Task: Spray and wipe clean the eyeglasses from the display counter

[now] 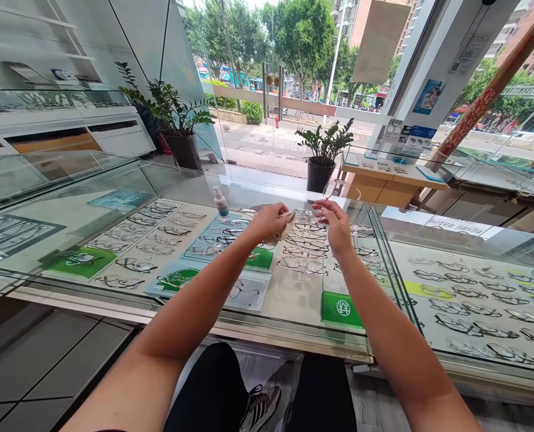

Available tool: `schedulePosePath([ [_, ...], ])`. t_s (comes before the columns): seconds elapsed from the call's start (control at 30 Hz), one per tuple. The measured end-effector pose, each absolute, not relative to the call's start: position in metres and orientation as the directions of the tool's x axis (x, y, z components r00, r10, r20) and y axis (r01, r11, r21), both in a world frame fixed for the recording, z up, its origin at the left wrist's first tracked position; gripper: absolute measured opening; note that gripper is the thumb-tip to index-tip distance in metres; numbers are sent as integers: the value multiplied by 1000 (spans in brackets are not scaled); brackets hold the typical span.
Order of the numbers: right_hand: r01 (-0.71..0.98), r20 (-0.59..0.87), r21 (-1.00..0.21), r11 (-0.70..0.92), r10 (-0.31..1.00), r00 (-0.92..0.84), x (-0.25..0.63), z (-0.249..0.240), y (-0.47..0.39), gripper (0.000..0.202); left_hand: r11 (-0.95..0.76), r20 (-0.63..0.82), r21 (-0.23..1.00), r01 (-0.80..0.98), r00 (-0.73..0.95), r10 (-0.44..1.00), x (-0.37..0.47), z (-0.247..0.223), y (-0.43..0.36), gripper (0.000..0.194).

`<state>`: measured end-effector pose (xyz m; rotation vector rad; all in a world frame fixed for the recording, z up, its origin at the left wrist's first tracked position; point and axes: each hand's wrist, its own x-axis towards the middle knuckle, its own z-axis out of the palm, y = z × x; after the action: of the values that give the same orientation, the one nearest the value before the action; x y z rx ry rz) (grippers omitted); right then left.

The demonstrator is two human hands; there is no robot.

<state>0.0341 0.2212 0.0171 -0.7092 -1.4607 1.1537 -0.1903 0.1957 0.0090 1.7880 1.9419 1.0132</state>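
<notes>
Above the glass-topped display case (289,321), my right hand (336,225) pinches a pair of thin-rimmed eyeglasses (342,191), whose round lens rises over the fingertips. To its left, my left hand (269,221) is closed on a pale cloth (278,236), bunched and hanging below the fingers. A gap separates the cloth from the glasses. Part of the eyeglasses is hidden behind my right fingers. On the glass, left of my left hand, stands a small white spray bottle (221,201) with bluish liquid in it.
Rows of spectacle frames (305,243) lie inside the case under the glass. A second glass case (474,300) adjoins on the right. Potted plants (323,150) stand beyond the counter by the window. Green cards (342,309) lie inside near the front edge.
</notes>
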Motion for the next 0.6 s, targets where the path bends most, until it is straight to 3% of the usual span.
schedulePosePath([
  [0.23, -145, 384, -922, 359, 892, -237, 34, 16, 221, 29, -170, 285, 905, 390, -257, 923, -199, 25, 197, 27],
  [0.47, -134, 384, -923, 361, 893, -236, 34, 16, 220, 29, -112, 160, 977, 184, -273, 949, -198, 36, 188, 17],
  [0.6, -136, 380, -924, 356, 894, -238, 34, 16, 219, 28, -94, 144, 974, 207, -242, 959, -199, 37, 186, 21],
])
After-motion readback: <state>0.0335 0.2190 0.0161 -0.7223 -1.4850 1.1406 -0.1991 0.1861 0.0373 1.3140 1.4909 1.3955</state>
